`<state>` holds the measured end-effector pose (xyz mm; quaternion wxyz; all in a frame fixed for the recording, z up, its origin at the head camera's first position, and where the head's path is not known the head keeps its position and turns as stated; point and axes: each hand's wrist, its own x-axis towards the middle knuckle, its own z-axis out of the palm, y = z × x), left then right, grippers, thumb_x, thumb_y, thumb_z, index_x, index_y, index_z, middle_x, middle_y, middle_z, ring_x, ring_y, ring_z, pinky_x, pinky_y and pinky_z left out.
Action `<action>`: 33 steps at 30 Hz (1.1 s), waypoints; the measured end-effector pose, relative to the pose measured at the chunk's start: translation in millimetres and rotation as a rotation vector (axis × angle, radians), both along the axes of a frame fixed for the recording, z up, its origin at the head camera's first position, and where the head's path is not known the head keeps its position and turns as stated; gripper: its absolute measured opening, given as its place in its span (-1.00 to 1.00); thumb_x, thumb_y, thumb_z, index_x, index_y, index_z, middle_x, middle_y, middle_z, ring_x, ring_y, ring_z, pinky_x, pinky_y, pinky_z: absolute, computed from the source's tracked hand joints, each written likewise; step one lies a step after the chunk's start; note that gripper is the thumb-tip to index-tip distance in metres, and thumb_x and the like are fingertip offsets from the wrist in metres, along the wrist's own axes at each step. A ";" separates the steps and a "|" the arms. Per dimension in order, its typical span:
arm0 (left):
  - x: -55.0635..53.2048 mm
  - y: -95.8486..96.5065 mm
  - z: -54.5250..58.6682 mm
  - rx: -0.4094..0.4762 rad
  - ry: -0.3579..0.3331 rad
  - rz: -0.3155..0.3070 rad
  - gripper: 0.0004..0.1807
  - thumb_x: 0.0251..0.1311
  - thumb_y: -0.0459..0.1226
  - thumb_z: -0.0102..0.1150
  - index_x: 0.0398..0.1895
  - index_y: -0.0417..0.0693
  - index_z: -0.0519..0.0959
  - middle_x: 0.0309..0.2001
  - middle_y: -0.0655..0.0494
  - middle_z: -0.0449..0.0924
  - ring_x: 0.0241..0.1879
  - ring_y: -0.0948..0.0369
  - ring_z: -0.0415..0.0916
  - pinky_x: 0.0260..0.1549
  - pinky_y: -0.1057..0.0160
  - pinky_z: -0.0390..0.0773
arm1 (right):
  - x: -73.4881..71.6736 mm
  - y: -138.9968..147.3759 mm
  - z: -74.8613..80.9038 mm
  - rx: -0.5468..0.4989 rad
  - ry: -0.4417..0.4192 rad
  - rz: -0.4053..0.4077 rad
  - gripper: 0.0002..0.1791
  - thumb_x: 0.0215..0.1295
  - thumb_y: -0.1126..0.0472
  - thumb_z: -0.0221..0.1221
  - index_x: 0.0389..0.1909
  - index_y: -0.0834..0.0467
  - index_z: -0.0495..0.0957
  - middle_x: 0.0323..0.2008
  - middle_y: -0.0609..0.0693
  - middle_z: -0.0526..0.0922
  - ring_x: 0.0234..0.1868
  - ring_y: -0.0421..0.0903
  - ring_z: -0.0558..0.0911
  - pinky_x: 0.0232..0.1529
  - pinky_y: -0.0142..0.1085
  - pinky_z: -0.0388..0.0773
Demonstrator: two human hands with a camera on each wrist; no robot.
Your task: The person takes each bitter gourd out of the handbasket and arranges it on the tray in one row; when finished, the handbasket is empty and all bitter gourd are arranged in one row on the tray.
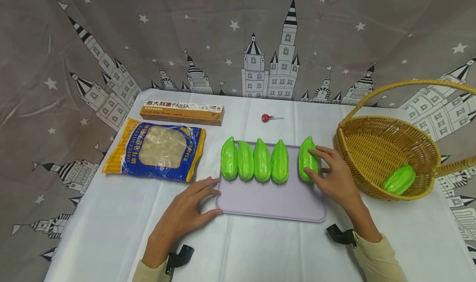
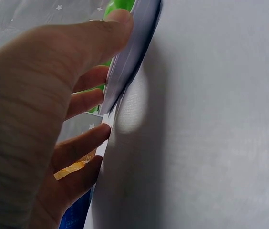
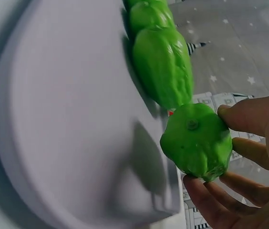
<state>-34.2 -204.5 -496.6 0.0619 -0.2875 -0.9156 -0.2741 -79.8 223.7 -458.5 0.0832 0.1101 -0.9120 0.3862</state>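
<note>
On the lilac tray (image 1: 267, 199) several ridged, glossy green gourds (image 1: 262, 161) stand side by side along the left and middle, tips pointing away. Over its right end my right hand (image 1: 334, 174) pinches another green gourd (image 3: 196, 140) between thumb and fingers. In the right wrist view this gourd appears slightly raised, with a shadow on the tray. My left hand (image 1: 186, 209) is at the tray's left edge, thumb and fingers spread and fairly straight. The thumb (image 2: 118, 26) touches the tray's rim in the left wrist view.
A wicker basket (image 1: 343, 149) with a tall handle stands right of the tray, one green gourd (image 1: 399, 179) inside. To the left lie a blue-and-yellow pasta bag (image 1: 160, 149) and a pasta box (image 1: 182, 113). A red lollipop (image 1: 265, 118) lies behind the tray.
</note>
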 end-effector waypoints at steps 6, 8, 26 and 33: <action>-0.4 0.8 1.8 -0.003 -0.010 0.004 -0.44 0.05 0.00 0.69 0.10 0.04 0.75 0.42 0.06 0.60 0.44 -0.06 0.51 0.44 -0.12 0.53 | -0.8 -8.7 -3.7 0.011 -0.027 0.023 -0.39 0.30 0.31 0.51 0.35 0.31 0.58 0.41 0.34 0.46 0.28 0.34 0.60 -0.06 0.00 0.85; -0.3 0.9 2.3 -0.004 -0.013 0.006 -0.44 0.05 0.00 0.69 0.11 0.04 0.75 0.43 0.05 0.59 0.44 -0.06 0.50 0.44 -0.13 0.53 | -0.9 -10.6 -4.2 0.011 -0.041 0.030 -0.38 0.32 0.31 0.49 0.37 0.31 0.57 0.43 0.34 0.45 0.30 0.33 0.58 -0.03 0.01 0.84; 0.6 1.5 1.7 -0.008 -0.024 0.012 -0.44 0.06 0.01 0.69 0.11 0.05 0.75 0.43 0.07 0.59 0.45 -0.05 0.50 0.43 -0.14 0.54 | -0.3 -19.1 -7.8 0.032 -0.117 0.047 -0.30 0.37 0.19 0.48 0.46 0.27 0.49 0.48 0.31 0.39 0.36 0.31 0.54 0.08 0.02 0.81; -0.1 2.0 2.4 -0.003 -0.022 0.008 -0.44 0.05 0.00 0.70 0.10 0.04 0.75 0.43 0.07 0.59 0.45 -0.05 0.50 0.44 -0.13 0.54 | 1.1 -18.0 -8.7 0.055 -0.107 0.031 -0.24 0.36 0.15 0.49 0.49 0.27 0.44 0.47 0.34 0.40 0.21 0.30 0.66 0.01 -0.01 0.84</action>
